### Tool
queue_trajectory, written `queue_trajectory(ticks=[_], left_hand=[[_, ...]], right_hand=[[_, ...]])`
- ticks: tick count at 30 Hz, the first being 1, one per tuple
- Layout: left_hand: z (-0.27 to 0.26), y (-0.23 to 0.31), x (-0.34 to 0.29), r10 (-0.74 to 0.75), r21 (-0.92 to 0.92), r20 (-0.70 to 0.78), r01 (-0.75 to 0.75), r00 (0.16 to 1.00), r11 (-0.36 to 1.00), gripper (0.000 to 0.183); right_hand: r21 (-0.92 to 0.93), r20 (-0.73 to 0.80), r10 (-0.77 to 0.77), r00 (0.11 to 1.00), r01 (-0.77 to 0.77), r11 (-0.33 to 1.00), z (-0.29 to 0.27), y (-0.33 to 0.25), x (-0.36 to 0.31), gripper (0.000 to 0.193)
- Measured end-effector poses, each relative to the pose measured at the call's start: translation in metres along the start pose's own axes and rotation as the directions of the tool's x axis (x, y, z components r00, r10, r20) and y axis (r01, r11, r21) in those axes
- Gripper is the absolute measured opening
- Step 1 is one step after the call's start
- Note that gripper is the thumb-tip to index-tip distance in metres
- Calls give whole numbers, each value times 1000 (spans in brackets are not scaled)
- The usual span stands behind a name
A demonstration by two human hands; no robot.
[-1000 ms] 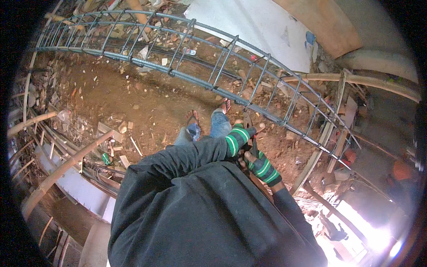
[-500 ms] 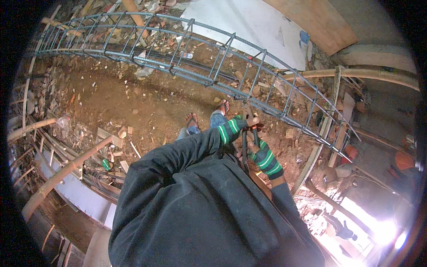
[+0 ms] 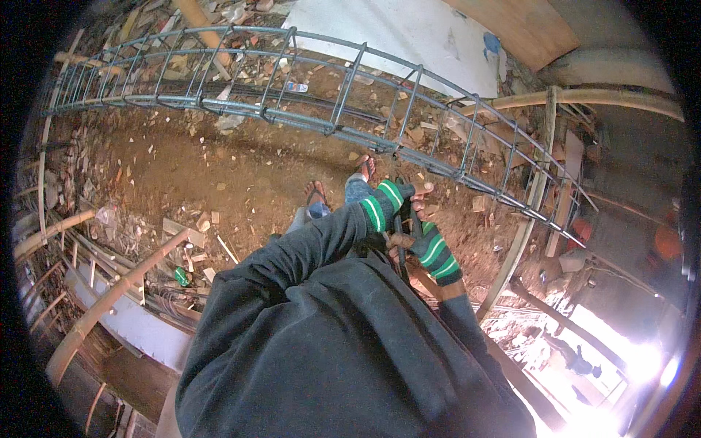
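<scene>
Left hand (image 3: 394, 196) and right hand (image 3: 427, 241), in green-striped fingerless gloves, clamped together on dark rebar stirrup (image 3: 400, 223), now nearer the long rebar cage (image 3: 321, 120) than before.

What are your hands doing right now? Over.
Left hand and right hand, in striped gloves, close together on a dark rod. Long rebar cage just ahead. Rubble underfoot.

Bare brown dirt floor (image 3: 197, 175) is strewn with wood chips and rubble. Bamboo poles (image 3: 109, 299) lean along the left edge and the right. A white board (image 3: 394, 36) lies at the top beside a wooden panel (image 3: 526, 29). Bright daylight (image 3: 613, 358) glares at lower right.
</scene>
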State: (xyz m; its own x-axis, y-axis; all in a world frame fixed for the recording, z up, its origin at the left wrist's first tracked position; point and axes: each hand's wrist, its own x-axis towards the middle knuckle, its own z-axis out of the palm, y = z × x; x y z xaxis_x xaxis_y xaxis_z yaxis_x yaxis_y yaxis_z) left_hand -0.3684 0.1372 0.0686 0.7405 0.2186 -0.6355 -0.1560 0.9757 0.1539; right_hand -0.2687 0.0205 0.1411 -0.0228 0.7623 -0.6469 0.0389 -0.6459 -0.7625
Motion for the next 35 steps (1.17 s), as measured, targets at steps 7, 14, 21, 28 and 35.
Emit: queue_trajectory(ticks=[7,14,21,28,35], left_hand=[[13,-17,27,-12,-117,-113,-1,994,993,24],[-5,-37,58,11,-138,-128,-29,992,990,26],[-17,-23,36,358,486,-226,-213,906,847,36],[-65,-14,42,96,15,353,-109,931,994,41],[-73,-25,53,71,-170,495,17,866,985,48]], right_hand=[[-847,-319,-401,859,-67,528,13,17,1,51],[-874,-374,-382,845,-183,451,12,60,5,49],[-718,-411,-196,890,-184,671,0,66,23,47],[438,78,272,959,-278,855,3,53,29,24],[718,577,47,815,-534,445,-7,64,39,28]])
